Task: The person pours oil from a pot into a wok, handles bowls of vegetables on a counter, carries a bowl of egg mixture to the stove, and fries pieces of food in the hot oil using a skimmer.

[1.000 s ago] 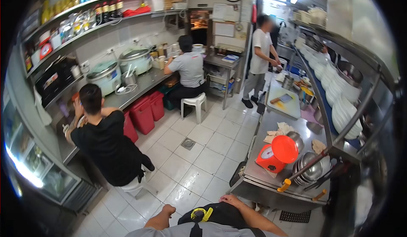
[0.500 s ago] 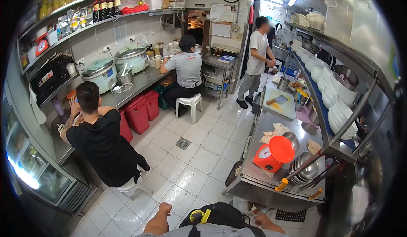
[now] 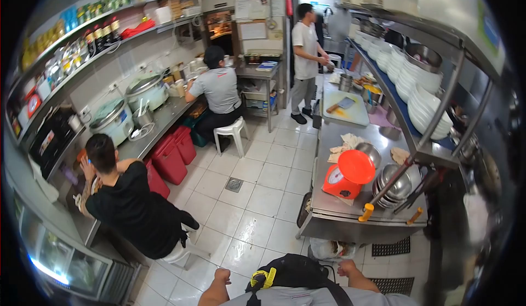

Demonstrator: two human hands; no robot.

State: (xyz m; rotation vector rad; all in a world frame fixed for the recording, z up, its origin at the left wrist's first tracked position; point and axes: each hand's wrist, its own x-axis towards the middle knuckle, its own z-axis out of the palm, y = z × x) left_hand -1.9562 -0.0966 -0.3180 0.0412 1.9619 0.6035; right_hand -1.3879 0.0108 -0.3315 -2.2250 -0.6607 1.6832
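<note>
The left hand is hanging out in front of the person's body at the bottom of the view, its fingers curling in toward the palm; whether they are closing on something, one cannot tell. The right hand is hanging on the other side, its fingers bending loosely, and its grip is too small to make out. Between the two hands, a black bag with a yellow strap is resting against the front of the person's grey shirt. Just beyond the right hand, a clear plastic bag is lying low by the end of a steel table; whether hand and bag are touching is unclear. A black floor mat is lying to the right of that bag. On the table, a red kitchen scale is standing beside nested metal bowls, and farther back a cleaver is lying on a white cutting board. White bowls are standing in stacks on the shelf above. Across the tiled floor, a co-worker in black and another in grey are sitting at the left-hand counter, while one in white is standing beyond the table.
</note>
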